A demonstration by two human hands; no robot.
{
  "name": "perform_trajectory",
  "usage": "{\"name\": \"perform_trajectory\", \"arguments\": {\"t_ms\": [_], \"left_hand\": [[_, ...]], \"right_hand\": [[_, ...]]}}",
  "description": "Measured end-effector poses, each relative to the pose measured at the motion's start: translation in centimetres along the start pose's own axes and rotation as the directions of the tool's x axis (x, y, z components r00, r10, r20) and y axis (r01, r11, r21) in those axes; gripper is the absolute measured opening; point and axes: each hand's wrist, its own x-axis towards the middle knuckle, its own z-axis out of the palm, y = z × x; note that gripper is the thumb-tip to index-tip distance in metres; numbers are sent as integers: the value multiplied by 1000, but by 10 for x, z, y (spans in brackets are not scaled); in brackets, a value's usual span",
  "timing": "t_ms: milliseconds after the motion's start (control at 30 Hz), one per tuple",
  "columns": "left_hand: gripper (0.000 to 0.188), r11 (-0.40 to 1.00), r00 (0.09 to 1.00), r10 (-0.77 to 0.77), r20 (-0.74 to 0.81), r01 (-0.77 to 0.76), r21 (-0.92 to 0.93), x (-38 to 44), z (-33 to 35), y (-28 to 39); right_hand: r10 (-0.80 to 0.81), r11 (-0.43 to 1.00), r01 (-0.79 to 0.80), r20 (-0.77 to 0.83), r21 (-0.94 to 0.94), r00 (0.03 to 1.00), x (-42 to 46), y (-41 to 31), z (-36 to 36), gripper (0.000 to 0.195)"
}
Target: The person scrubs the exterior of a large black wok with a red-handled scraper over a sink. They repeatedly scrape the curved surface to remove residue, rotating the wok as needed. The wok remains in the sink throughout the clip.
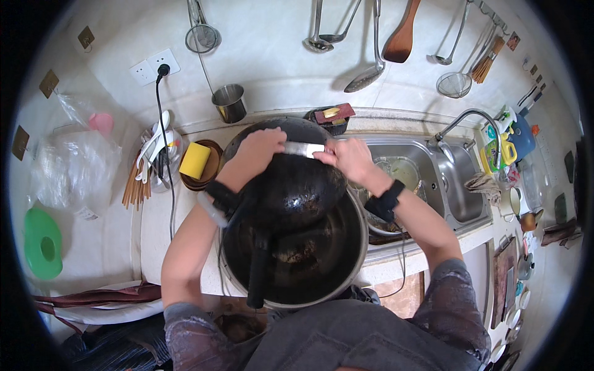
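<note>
A blackened wok (297, 199) is tipped so its dark, worn outside shows, with a black handle (258, 273) pointing towards me. It rests in or over a large, dark, round pan (301, 283) on the counter's front edge. My left hand (264, 150) and my right hand (350, 157) meet over the wok's far part. Between them lies a flat metal blade-like tool (300, 149) with a pale end; my right hand grips that end, and my left fingers press on the other. Black bands circle both wrists.
A steel double sink (438, 185) with dishes and a faucet (464, 113) is at the right. Left stand a yellow sponge (195, 160) on brown bowls, a steel cup (229, 103) and a cutlery holder with chopsticks (137, 185). A black cord (163, 139) hangs beside them; ladles hang above.
</note>
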Motion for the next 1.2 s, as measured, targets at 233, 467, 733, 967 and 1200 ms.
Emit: {"name": "perform_trajectory", "arguments": {"t_ms": [233, 467, 733, 967, 1200], "left_hand": [[14, 989, 991, -133, 5, 132, 63, 14, -9, 8], [13, 999, 997, 48, -60, -47, 20, -11, -2, 3], [12, 1000, 999, 13, -46, -12, 11, -35, -2, 23], [15, 978, 977, -93, -191, 126, 168, -23, -2, 2], [18, 969, 981, 3, -196, 46, 242, -56, -4, 13]], "right_hand": [[-16, 1000, 13, -187, -18, 982, 14, 6, 13, 49], [-39, 999, 41, -130, 9, 991, -12, 0, 14, 53], [-74, 996, 69, -126, -49, 989, -27, -11, 12, 51], [-119, 990, 98, -250, -97, 961, 14, -18, 15, 51], [-191, 979, 176, -157, -107, 969, -1, -24, 11, 50]]}}
